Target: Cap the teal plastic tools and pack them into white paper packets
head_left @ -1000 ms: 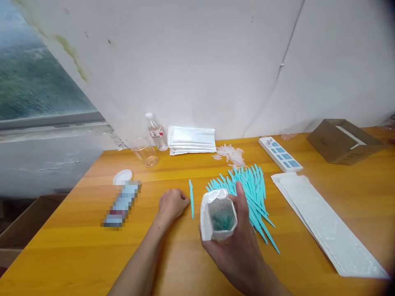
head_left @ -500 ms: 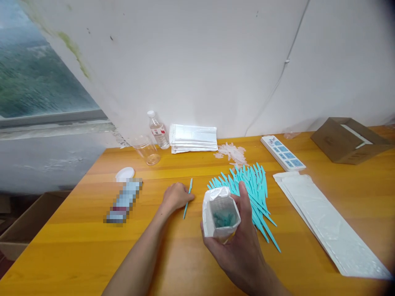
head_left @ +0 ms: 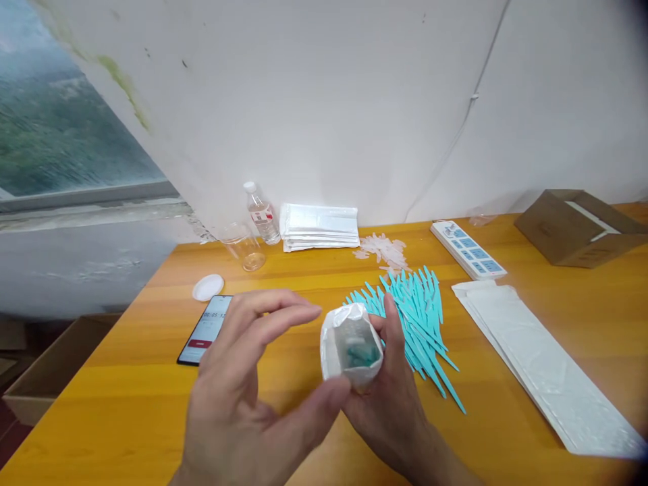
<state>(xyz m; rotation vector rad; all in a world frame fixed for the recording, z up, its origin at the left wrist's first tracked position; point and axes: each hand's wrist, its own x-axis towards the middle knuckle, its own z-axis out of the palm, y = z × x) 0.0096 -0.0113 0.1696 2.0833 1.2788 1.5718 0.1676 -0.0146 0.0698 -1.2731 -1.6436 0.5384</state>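
Observation:
My right hand (head_left: 389, 398) is wrapped round a white pouch (head_left: 331, 351), its mouth tilted toward me. Inside the pouch lie several teal pieces (head_left: 362, 354); their full length is hidden. My left hand (head_left: 253, 378) hovers just left of the mouth, fingers and thumb spread apart, with nothing seen between them. Behind and to the right of the pouch spreads a pile of slim, pointed teal plastic sticks (head_left: 418, 317). A heap of small pale pink pieces (head_left: 385, 251) lies beyond that pile.
Flat white pouches (head_left: 551, 371) lie at the right, near a stack of printed cards (head_left: 466, 251) and a cardboard box (head_left: 577, 229). Along the wall are silvery packets (head_left: 320, 226), a water bottle (head_left: 263, 216) and a clear jar (head_left: 246, 250). A phone (head_left: 205, 331) and white lid (head_left: 207, 287) lie left.
My left hand has come up from the table toward the pouch and spread its fingers. The single teal stick it was pinching is gone from that spot. The pouch has shifted slightly left.

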